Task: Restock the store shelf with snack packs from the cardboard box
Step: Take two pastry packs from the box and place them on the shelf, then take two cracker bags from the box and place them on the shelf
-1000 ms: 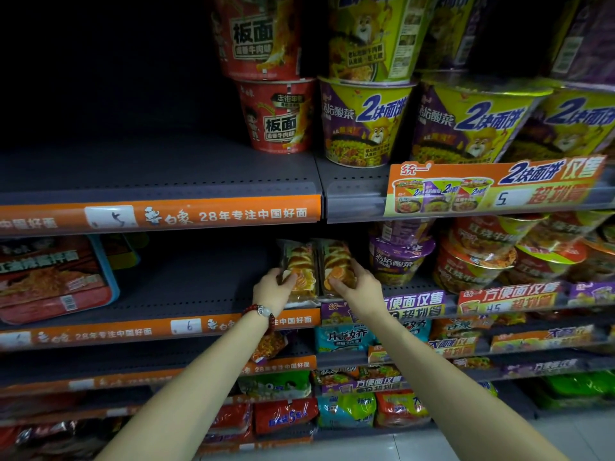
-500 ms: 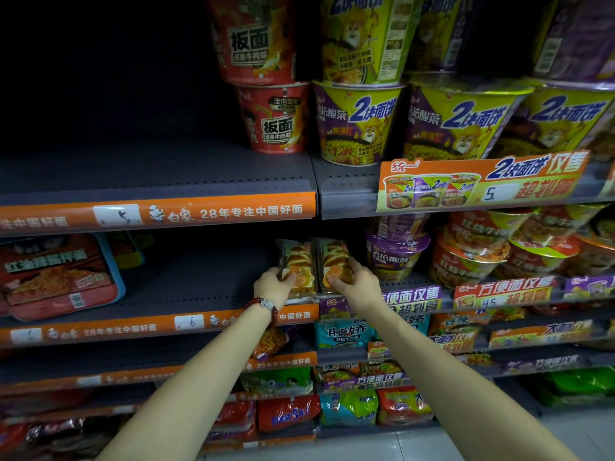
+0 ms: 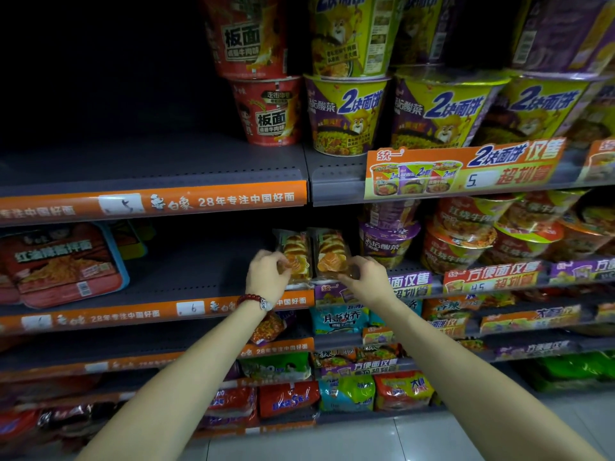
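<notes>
Snack packs (image 3: 311,254) upright side by side at shelf (image 3: 199,287) front edge, left hand (image 3: 268,277) pinching left pack, right hand (image 3: 364,274) pinching right pack, arms outstretched.

Dim store aisle, grey metal shelves (image 3: 159,161) with orange price strips (image 3: 199,202), pale tiled floor (image 3: 432,437)

We see 2 snack packs standing upright, side by side and touching, at the front edge of the middle shelf (image 3: 213,287), near its right end. The left snack pack (image 3: 295,252) and the right snack pack (image 3: 329,251) are clear wrappers showing golden-brown, ridged pastries, with orange at the lower part. Their lower corners are covered, so we cannot see their bases.
</notes>
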Demonstrator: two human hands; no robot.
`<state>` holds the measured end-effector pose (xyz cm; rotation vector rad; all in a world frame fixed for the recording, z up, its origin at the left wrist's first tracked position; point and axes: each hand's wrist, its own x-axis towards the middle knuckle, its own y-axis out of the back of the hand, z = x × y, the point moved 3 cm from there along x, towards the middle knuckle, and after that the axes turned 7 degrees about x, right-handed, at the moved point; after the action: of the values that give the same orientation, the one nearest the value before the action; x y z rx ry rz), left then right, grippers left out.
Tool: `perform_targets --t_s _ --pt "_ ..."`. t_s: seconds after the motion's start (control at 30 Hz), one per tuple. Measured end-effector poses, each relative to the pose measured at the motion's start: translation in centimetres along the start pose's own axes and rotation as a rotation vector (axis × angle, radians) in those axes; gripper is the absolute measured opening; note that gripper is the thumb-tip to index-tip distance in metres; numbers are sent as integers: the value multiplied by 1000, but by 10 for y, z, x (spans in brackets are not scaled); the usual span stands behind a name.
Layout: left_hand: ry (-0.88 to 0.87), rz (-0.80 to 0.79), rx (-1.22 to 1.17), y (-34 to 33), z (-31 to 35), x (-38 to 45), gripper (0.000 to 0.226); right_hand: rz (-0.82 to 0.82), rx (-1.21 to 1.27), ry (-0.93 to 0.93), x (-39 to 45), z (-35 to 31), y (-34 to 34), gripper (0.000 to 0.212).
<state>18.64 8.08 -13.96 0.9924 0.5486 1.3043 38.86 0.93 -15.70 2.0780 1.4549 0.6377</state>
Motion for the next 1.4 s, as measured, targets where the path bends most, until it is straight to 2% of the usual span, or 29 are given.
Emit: perform_targets --t_s 0.13,0.3,0.43,0.6,0.77,0.9,1.1,1.4 --pt "-198 -59 20 -6 47 -6 11 -4 -27 46 -20 12 15 27" --pt "-436 -242 54 -43 121 -18 14 57 -78 -52 -52 48 45 30" --pt "-666 -398 90 -90 175 -37 13 157 -122 -234 -100 92 79 34" --pt "-959 -625 136 -151 236 -83 18 355 -118 -544 -190 150 115 25" --pt "-1182 -779 167 -203 282 -156 15 444 -60 -850 -296 194 128 33" --pt "-1270 -877 222 -243 304 -211 16 507 -10 -1020 -370 227 125 32" --pt "-1283 -992 332 -314 314 -273 18 557 38 -1207 -448 271 121 25" --pt "-1272 -1149 413 -395 286 -310 19 598 158 -1366 -493 325 75 25"
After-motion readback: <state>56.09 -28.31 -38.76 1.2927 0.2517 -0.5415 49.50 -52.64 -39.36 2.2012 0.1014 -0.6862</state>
